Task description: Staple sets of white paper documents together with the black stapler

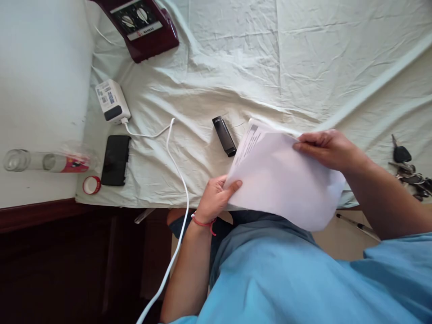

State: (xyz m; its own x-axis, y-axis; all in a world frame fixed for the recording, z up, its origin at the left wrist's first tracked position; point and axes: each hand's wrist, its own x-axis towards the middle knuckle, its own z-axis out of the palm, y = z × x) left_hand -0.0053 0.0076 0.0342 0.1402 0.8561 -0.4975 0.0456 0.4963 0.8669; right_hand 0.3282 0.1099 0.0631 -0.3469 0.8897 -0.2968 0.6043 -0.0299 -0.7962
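At the near edge of the table point(236, 67), the left hand point(214, 198) and right hand point(326, 146) pinched a stack of papers point(283, 180). Behind it lay lots of bare sheet. A clear bottle point(47, 161) lay sideways, cap point(91, 185) off.

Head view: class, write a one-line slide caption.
Left hand and right hand hold paper sheets above a cloth-covered table.

1. The maroon appliance point(140, 24) at eleven o'clock is cut off by the top edge.
2. The print on the sheets of paper point(286, 180) is too blurred to read.
3. The keys point(410, 168) at three o'clock run off the right edge.
4. The white cable point(175, 225) leaves at the bottom edge.
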